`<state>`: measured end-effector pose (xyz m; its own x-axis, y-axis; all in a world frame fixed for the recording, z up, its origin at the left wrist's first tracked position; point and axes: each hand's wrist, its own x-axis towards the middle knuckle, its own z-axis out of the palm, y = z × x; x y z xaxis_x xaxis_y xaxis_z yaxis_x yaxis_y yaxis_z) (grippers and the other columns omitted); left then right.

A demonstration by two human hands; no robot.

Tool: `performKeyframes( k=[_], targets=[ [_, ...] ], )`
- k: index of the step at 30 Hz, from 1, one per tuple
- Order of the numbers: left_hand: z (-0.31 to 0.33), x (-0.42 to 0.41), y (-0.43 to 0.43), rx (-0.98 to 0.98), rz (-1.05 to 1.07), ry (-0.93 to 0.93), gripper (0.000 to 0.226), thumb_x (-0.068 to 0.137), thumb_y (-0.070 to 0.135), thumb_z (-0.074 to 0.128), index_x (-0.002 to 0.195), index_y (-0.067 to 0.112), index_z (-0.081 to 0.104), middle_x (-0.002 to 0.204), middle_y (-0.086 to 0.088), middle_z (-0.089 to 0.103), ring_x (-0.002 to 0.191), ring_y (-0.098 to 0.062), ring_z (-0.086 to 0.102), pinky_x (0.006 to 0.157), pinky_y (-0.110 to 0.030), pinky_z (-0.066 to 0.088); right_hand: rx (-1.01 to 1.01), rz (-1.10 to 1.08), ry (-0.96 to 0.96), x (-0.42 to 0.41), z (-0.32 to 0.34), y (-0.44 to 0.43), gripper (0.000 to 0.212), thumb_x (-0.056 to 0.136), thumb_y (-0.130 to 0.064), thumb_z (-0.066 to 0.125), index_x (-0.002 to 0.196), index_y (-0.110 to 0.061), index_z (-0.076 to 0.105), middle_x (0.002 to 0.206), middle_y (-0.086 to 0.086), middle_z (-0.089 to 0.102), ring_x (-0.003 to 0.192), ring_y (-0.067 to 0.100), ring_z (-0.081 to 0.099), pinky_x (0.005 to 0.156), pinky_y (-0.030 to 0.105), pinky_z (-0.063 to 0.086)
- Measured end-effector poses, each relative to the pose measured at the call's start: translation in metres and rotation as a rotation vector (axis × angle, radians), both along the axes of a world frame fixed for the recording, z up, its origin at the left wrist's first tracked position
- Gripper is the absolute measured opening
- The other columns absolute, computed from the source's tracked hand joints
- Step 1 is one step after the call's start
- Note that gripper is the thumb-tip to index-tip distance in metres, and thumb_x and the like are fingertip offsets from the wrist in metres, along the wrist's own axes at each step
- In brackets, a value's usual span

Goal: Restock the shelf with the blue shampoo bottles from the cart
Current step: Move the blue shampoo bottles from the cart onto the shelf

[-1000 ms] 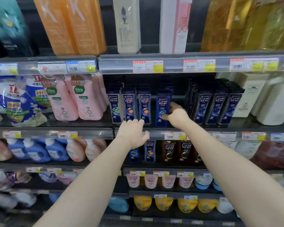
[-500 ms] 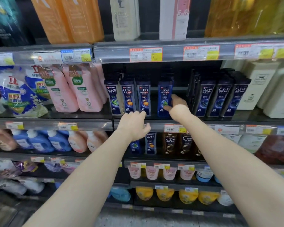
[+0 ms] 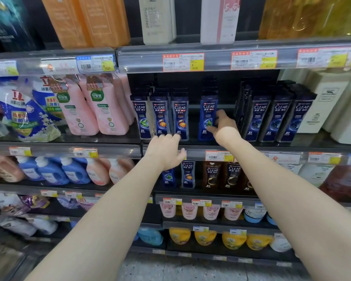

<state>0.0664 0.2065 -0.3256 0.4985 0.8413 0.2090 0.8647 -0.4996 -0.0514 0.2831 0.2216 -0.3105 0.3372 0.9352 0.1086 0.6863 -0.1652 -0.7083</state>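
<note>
Blue CLEAR shampoo bottle (image 3: 208, 114) stands upright on the shelf (image 3: 255, 154), right at my right hand (image 3: 225, 130), w/ a gap on each side of it. It's a small flat-sided plastic btl: stiff, light enough for one hand, prob. full, so a bit bottom-heavy. The glossy label looks slick, so a loose pinch could slip. It's tall and narrow, so it'll tip if I nudge it high up. Best hold is low to mid body across the flat faces, thumb in front and fingers behind, not by the cap.

R hand is on it now. Thumb (image 3: 211, 129) lies across the lower front, fingers go up along the btl's right edge and round the back, so a narrow grip closed on the btl. The fingertips behind it are hidden, so I can't tell how firm the hold is.

Left hand (image 3: 164, 153) sits lower, to the left of the R hand, at the shelf lip. Its fingers are loosely bent w/ nothing in them, and the tips are right at the bases of the three darker CLEAR bottles (image 3: 160, 116). Whether they touch the btls or only the lip, I can't tell.

Black CLEAR packs (image 3: 280, 116) stand just past my R hand on the far right. A price tag (image 3: 218, 156) is under my R wrist. Cart isn't in view.

My guess: this btl is being set or squared up. It needs a slide left to close the gap, keeping it low and flat.
</note>
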Motion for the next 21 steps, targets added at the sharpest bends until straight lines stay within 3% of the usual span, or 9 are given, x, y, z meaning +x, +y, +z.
performKeyframes(
  k=[8, 14, 18, 21],
  targets=[
    [-0.0038, 0.0057, 0.0011, 0.031, 0.026, 0.053, 0.046, 0.098, 0.053, 0.043, 0.124, 0.016, 0.054, 0.106, -0.007, 0.064, 0.097, -0.028, 0.062, 0.075, -0.037, 0.040, 0.014, -0.017, 0.018, -0.0009, -0.0032, 0.0001, 0.045, 0.092, -0.017, 0.066, 0.132, -0.019, 0.045, 0.124, 0.009, 0.061, 0.111, 0.029, 0.061, 0.090, 0.044, 0.052],
    [-0.0067, 0.0026, 0.0025, 0.012, 0.012, 0.031, 0.049, 0.098, 0.053, 0.044, 0.129, 0.017, 0.054, 0.111, -0.007, 0.065, 0.101, -0.027, 0.062, 0.078, -0.038, 0.044, 0.025, -0.042, 0.043, 0.0001, -0.0050, 0.0002, 0.045, 0.091, -0.019, 0.068, 0.130, -0.020, 0.046, 0.123, 0.008, 0.062, 0.110, 0.029, 0.062, 0.091, 0.046, 0.053],
    [-0.0048, 0.0013, 0.0014, 0.017, 0.019, 0.032, 0.049, 0.098, 0.052, 0.043, 0.128, 0.016, 0.054, 0.111, -0.007, 0.065, 0.100, -0.027, 0.063, 0.078, -0.038, 0.045, 0.032, -0.032, 0.090, 0.0031, -0.0064, -0.0023, 0.047, 0.090, -0.018, 0.069, 0.131, -0.022, 0.048, 0.122, 0.005, 0.064, 0.109, 0.026, 0.062, 0.087, 0.038, 0.051],
    [-0.0044, 0.0008, 0.0003, 0.019, 0.034, 0.032, 0.048, 0.098, 0.052, 0.043, 0.128, 0.016, 0.054, 0.109, -0.007, 0.065, 0.098, -0.027, 0.062, 0.075, -0.036, 0.041, -0.002, -0.020, 0.130, 0.0058, -0.0095, -0.0087, 0.056, 0.088, -0.016, 0.071, 0.138, -0.021, 0.046, 0.127, 0.005, 0.063, 0.116, 0.026, 0.060, 0.094, 0.040, 0.049]
  ],
)
